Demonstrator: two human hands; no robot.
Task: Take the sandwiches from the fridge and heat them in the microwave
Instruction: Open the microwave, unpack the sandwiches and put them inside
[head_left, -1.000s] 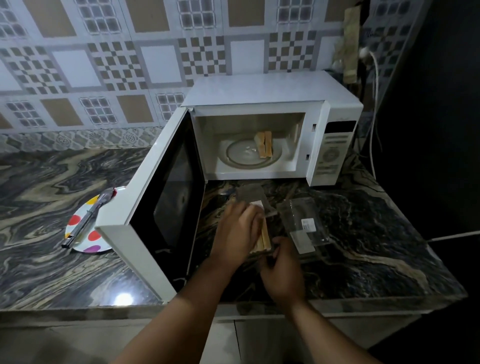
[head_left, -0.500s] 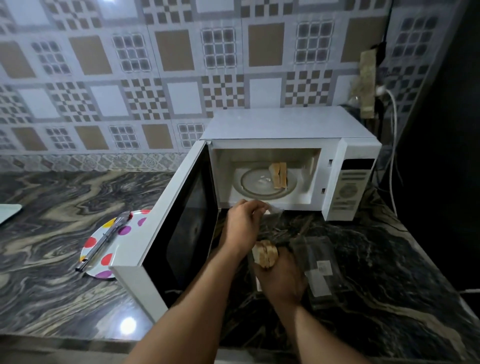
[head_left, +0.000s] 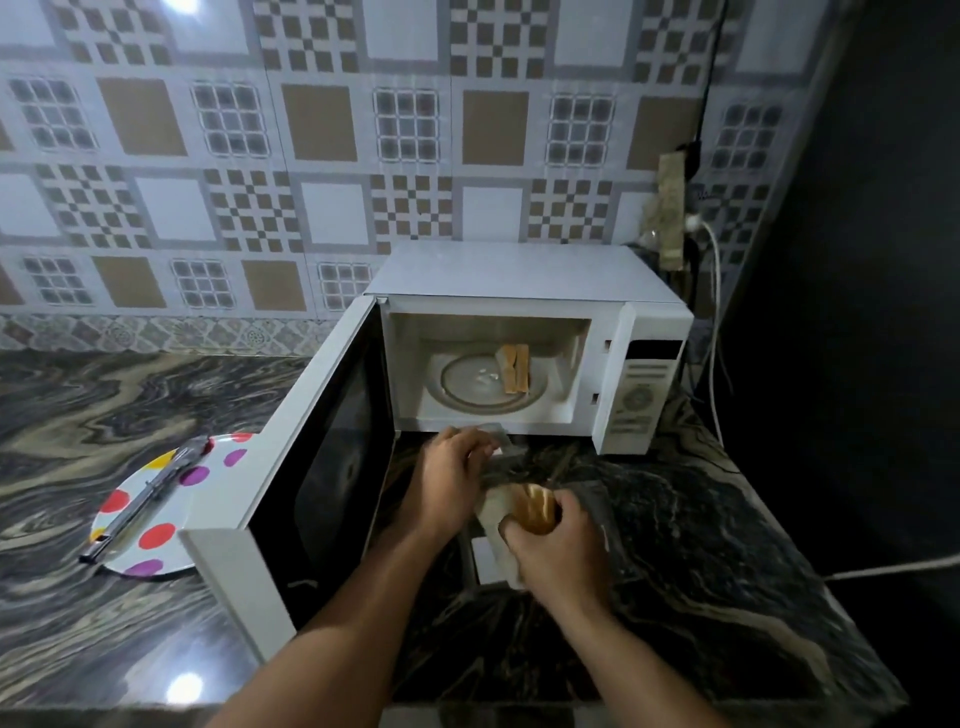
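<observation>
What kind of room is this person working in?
Most likely a home kitchen: a white microwave stands open on a marbled stone counter against a patterned tiled wall, with a sandwich on its glass turntable.

A kitchen corner is seen under dim light. The back wall is covered with patterned tiles in white, brown and grey checks, edged at its foot by a band of ornate border tiles. Beyond the fingers and up to their right, a dark side wall is met at the corner, where a white plug is seated and a white cable is hung down toward the bench. The bench is topped with swirling black, grey and cream marble. Two bright ceiling-light reflections are caught, one on the upper tiles and one on the bench edge.
</observation>
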